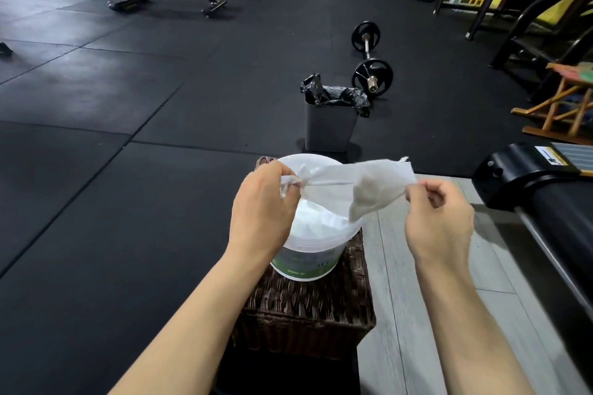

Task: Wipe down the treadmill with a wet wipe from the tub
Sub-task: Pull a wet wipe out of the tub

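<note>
Both hands, left hand and right hand, pinch a wet wipe stretched between them. It hangs above the open tub on a wicker stool.

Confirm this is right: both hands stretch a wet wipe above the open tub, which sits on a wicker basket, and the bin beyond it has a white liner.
Wrong in one respect: the head view shows the bin has a black liner, not white. The rest holds: left hand and right hand stretch the wet wipe above the open tub on the wicker basket.
</note>
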Action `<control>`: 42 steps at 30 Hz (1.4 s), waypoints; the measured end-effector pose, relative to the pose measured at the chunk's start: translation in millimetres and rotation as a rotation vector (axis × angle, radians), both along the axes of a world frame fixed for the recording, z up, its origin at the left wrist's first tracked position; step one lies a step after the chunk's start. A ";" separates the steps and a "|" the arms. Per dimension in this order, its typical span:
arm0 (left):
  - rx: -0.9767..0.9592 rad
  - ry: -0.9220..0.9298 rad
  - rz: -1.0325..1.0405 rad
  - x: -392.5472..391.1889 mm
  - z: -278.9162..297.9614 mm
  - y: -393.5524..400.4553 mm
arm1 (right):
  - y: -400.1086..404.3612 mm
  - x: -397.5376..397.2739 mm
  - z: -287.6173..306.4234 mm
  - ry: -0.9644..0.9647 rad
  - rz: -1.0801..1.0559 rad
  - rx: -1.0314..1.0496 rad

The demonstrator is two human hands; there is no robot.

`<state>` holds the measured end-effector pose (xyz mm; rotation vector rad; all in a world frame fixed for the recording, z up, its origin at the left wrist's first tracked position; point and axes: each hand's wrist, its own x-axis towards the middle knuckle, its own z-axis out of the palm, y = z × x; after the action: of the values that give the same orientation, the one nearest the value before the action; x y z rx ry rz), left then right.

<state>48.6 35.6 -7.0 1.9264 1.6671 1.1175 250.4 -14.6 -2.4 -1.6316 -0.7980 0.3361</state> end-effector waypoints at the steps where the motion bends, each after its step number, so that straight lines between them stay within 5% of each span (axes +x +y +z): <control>1: -0.007 0.002 0.009 0.3 -1.1 0.0 | -1.8 0.8 1.6 0.026 -0.014 0.036; 7: -0.034 -0.026 0.114 -2.9 -1.0 0.2 | -5.9 6.1 4.8 0.033 0.050 0.100; 12: -0.079 -0.291 0.193 -3.5 15.2 -1.6 | -4.5 -2.1 2.8 0.046 0.083 0.066; 17: 0.087 -0.495 0.341 -22.0 34.3 1.4 | 4.8 -1.0 6.2 0.247 -0.019 0.093; 26: 0.020 -0.394 -0.012 -30.9 37.8 1.9 | 14.3 -59.9 -9.2 -0.014 0.471 -0.122; 29: -0.016 -0.410 -0.124 -31.3 46.8 0.0 | 15.8 -68.1 -9.6 -0.066 0.462 -0.141; 35: -0.184 -0.500 -0.378 -24.9 52.1 -6.2 | 9.7 -53.7 14.5 0.611 0.825 0.116; 42: -0.441 -0.668 -0.178 -14.5 40.7 -1.1 | 1.9 -33.5 22.3 0.370 0.428 0.031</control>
<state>34.1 34.6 33.8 1.2122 1.2112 1.0521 216.9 -12.7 19.9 -1.3056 -0.8543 0.8960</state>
